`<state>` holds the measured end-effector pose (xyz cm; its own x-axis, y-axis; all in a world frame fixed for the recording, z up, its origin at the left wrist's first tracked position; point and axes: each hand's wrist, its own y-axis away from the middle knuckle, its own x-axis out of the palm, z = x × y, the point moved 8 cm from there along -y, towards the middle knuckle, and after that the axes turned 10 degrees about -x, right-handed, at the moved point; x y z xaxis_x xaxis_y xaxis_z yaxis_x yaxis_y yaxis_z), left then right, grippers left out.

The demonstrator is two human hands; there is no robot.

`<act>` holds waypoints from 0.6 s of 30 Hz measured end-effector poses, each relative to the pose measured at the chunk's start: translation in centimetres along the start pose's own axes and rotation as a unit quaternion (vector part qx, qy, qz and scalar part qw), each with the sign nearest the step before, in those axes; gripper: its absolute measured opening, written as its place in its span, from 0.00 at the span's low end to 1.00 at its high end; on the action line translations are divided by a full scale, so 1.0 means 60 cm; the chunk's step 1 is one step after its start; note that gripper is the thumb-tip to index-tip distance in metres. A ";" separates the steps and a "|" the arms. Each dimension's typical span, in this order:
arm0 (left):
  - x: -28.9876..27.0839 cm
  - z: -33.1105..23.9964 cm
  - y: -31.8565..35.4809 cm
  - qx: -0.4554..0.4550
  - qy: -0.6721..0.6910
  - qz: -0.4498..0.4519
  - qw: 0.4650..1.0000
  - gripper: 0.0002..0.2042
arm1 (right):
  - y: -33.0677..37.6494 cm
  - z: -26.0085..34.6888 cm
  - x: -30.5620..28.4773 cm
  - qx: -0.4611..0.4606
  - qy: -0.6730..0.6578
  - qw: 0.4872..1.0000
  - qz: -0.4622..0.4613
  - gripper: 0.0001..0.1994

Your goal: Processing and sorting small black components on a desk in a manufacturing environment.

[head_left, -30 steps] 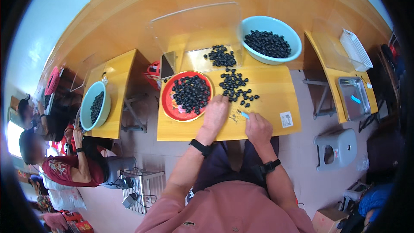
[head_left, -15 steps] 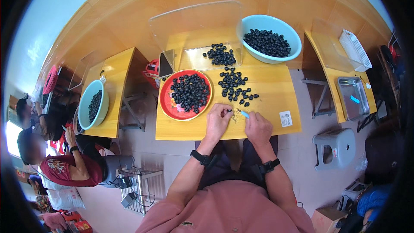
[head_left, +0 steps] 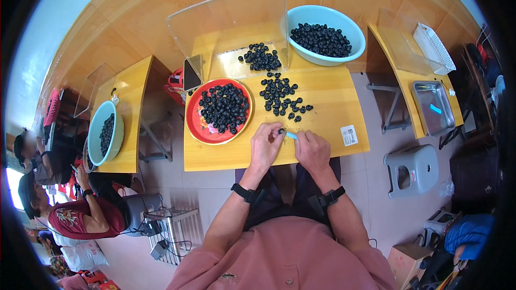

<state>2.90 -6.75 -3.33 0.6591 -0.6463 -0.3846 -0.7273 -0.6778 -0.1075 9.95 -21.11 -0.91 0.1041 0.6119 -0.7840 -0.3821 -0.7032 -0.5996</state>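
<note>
My left hand pinches one small round black piece between thumb and fingertips above the front of the wooden table. Closed around a light-blue slim tool, my right hand brings the tool's tip against or right beside that piece; the exact contact is too small to tell. Just beyond my hands lies a loose group of similar black pieces, some showing a hole in the middle. To the left, a red plate with a yellow rim holds a heap of them.
At the back of the table stand a clear plastic bin with black pieces and a light-blue basin full of them. A dark phone-like slab leans beside the bin. Left, a co-worker sits by another table; right is a grey stool.
The view has shifted a little. The tool and the black piece, a little apart before, are now together. Fewer loose pieces show at the near right edge of the group.
</note>
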 end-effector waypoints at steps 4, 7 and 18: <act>0.000 -0.005 0.001 0.007 0.000 0.004 1.000 0.14 | 0.000 -0.001 0.004 -0.001 0.003 1.000 0.011 0.07; 0.000 -0.003 0.001 0.006 0.004 0.003 1.000 0.14 | -0.002 0.001 0.003 -0.006 0.000 1.000 0.009 0.08; -0.006 0.019 0.005 -0.025 0.088 -0.007 0.996 0.12 | -0.004 -0.013 0.011 0.045 0.019 0.998 0.031 0.08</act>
<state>2.21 -6.31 -4.27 0.6955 -0.6854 -0.2155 -0.7105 -0.7007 -0.0644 10.81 -20.79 -1.38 0.1113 0.5532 -0.8256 -0.4702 -0.7026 -0.5342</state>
